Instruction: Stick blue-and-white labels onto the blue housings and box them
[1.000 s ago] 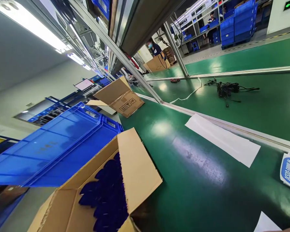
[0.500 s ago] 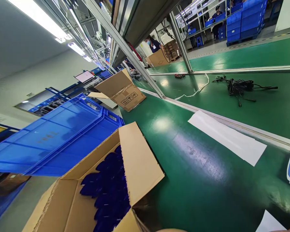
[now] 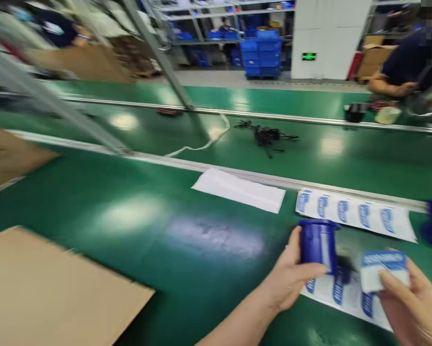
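Left hand (image 3: 291, 276) grip wraps blue cup (image 3: 317, 244), thumb across front, cup upright over label sheet (image 3: 345, 293) on green desk (image 3: 187, 240).
Right hand (image 3: 413, 300), right of cup, pinches loose label (image 3: 383, 269) between thumb and fingers.
Second label strip (image 3: 356, 218) lies behind cup; white paper (image 3: 240, 190) behind-left of cup.
Cup looks like light, stiff, smooth plastic, likely slippery: hold mid-wall below flared rim.
Label likely thin, floppy, probably sticky: hold by edge.

Dark blue plastic cup (image 3: 317, 244). White label (image 3: 383, 269), blue printed band. White sticker sheet (image 3: 356, 218) beyond cup, row of blue oval labels. Glossy green conveyor belt (image 3: 147, 226). Plain white paper (image 3: 239, 190). Brown cardboard flap (image 3: 46, 293). Black cable bundle (image 3: 266, 135).
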Tool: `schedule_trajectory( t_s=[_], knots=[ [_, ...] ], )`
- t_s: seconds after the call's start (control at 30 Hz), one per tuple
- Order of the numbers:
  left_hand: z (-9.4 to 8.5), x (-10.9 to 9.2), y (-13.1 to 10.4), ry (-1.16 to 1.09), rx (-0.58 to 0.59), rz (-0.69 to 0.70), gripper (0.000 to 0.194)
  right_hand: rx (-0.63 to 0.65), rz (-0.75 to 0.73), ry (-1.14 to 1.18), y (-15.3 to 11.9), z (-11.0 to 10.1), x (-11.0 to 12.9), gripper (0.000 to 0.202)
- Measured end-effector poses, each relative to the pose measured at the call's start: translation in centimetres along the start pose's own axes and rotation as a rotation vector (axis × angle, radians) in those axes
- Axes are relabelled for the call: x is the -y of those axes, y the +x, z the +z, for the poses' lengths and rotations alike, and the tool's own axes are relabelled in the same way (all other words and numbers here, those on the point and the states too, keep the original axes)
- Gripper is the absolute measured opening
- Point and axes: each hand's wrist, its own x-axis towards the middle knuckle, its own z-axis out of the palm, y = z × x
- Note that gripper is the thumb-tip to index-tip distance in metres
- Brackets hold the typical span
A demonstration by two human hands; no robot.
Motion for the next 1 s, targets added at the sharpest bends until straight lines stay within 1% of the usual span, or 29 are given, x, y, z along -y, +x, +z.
schedule_trajectory(
  t_s=[0.07, 0.1, 0.17, 0.27, 0.37, 0.5, 0.67, 0.8, 1.0],
  knots=[
    [0.3, -0.7, 0.0, 0.066, 0.036, 0.023, 0.106, 0.007, 0.124, 0.104, -0.3, 0.4, 1.6, 0.029],
    [0.5, -1.0, 0.0, 0.097, 0.059, 0.035, 0.103, 0.001, 0.135, 0.157, -0.3, 0.9, 2.3, 0.03],
    [0.8, -1.4, 0.0, 0.146, 0.091, 0.054, 0.095, 0.036, 0.14, 0.243, -0.2, 2.1, 3.6, 0.03],
    [1.0, -1.4, -0.1, 0.184, 0.096, 0.09, 0.085, 0.095, 0.141, 0.28, -0.2, 3.6, 4.7, 0.031],
    [0.9, -1.0, 0.0, 0.207, 0.106, 0.116, 0.088, 0.163, 0.164, 0.265, -0.3, 4.4, 4.5, 0.035],
    [0.8, -0.6, 0.2, 0.258, 0.094, 0.15, 0.087, 0.22, 0.193, 0.262, -0.3, 4.8, 3.4, 0.037],
    [0.7, -0.2, 0.3, 0.339, 0.086, 0.137, 0.087, 0.211, 0.226, 0.227, -0.6, 4.9, 2.8, 0.036],
    [0.3, 0.0, 0.4, 0.354, 0.082, 0.1, 0.089, 0.196, 0.256, 0.252, -0.6, 4.8, 2.9, 0.036],
    [-0.1, 0.1, 0.4, 0.363, 0.099, 0.085, 0.088, 0.17, 0.287, 0.273, -0.6, 4.8, 2.7, 0.037]
  ],
)
